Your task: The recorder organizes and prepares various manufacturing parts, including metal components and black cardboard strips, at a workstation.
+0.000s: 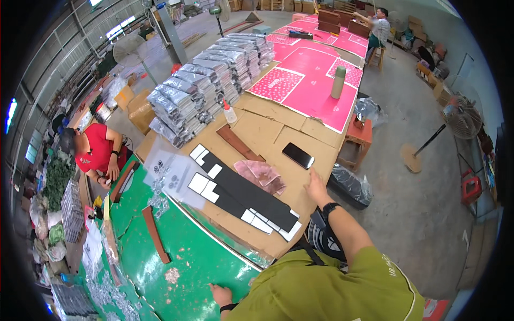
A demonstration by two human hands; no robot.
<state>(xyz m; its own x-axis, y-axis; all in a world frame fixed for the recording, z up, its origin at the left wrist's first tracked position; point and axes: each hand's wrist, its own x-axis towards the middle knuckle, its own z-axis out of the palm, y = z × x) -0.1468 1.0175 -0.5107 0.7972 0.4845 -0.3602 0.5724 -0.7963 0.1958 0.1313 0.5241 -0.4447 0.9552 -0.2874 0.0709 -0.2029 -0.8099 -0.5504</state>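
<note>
My right hand [316, 188] rests at the right edge of the cardboard-covered table, a finger stretched out just short of a black smartphone [298, 155]; it holds nothing. My left hand [220, 295] is low over the green tabletop [198, 273], fingers apart and nothing in them. Between my arms lie two long black strips [251, 200] with white patches at their ends, partly overlapping. A crumpled pink cloth [262, 175] sits beside them. Farther off is a brown wooden strip [240, 143]. Another brown strip [155, 235] lies on the green surface.
Stacks of plastic-wrapped packs [195, 88] line the table's left side, near a glue bottle [229, 112]. Clear plastic bags [171, 174] lie by the black strips. A green flask [338, 83] stands on pink sheets [300, 80]. A person in red [99, 147] works at left, another [380, 29] far right.
</note>
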